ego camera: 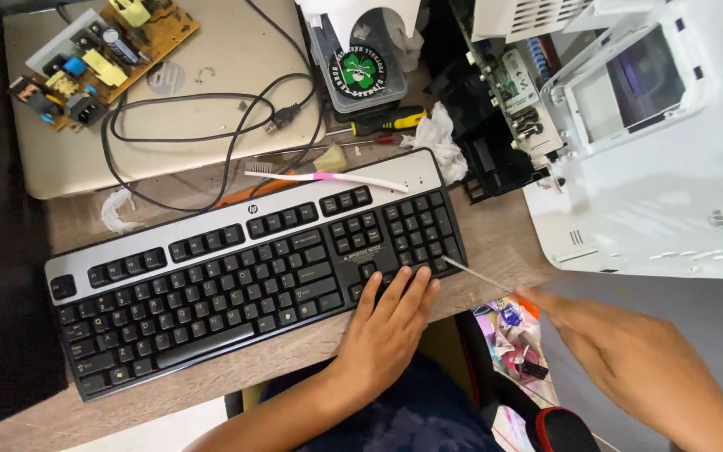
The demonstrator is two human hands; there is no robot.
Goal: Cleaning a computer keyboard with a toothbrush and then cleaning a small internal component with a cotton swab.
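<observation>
Two hands at the right end of a black keyboard near the table's front edge.

The keyboard (244, 276) lies slanted across the middle of the frame, its lower left corner almost at the front edge of the wooden table (508, 243). The left hand (391, 326) lies open and flat, fingers spread on the keys at the keyboard's lower right corner. The right hand (629, 360), at lower right and out past the table edge, pinches a thin metal rod (474, 274) whose tip touches the keyboard's right edge. A white toothbrush (328, 177) rests along the keyboard's top edge. A closed laptop (211, 92) with a circuit board (98, 59) and black cable (202, 125) fills the upper left; an opened white printer (654, 151) crowds the upper right, leaving a narrow strip of bare table between it and the keyboard.
</observation>
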